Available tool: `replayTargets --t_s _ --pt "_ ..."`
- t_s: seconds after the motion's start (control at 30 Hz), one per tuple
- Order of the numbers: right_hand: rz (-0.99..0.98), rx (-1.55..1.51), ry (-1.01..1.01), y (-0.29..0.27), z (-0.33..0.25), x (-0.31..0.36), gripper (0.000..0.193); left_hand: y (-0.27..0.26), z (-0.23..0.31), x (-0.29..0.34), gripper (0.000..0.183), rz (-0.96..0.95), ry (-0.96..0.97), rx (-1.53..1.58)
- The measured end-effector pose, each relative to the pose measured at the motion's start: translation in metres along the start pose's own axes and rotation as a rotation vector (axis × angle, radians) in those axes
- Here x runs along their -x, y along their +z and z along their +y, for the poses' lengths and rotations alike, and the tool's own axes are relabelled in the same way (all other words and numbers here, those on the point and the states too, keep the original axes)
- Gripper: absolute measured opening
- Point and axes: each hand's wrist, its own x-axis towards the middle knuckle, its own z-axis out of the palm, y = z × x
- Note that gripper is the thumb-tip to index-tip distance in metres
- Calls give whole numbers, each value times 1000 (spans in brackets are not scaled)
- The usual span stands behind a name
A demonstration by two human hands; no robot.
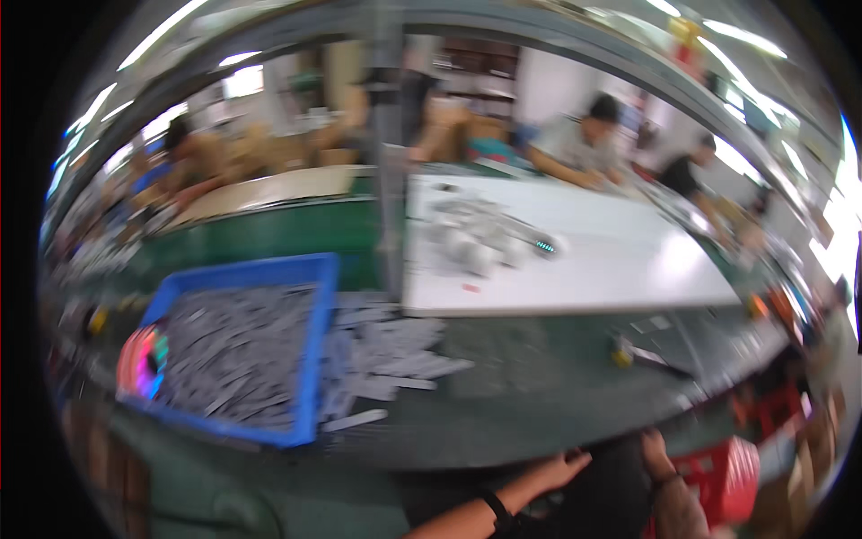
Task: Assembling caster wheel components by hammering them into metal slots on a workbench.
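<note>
The picture is motion-blurred. My left hand (558, 469) reaches out low at the front edge of the dark green table (539, 395), fingers stretched and nothing in it; a black band sits on its wrist. My right hand (655, 447) is just to its right at the same edge, and its fingers are too blurred to read. A blue bin (316, 341) full of flat grey strips stands at the left, well away from both hands. More loose grey strips (386, 359) lie spilled beside it.
A white board (611, 260) carries a pile of grey parts (476, 238). A small yellow object (621, 352) lies on the green table. A red crate (727, 476) is by my right arm. Other people (584, 135) work at the far benches.
</note>
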Motion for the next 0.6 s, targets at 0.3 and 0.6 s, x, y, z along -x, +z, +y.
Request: replayTargets --t_s 0.3,0.6 --pt "351 410 186 -74 -85 71 62 69 59 8 57 -399 238 -129" --pt "297 492 197 -106 -21 129 55 116 57 29 58 -715 352 -169"
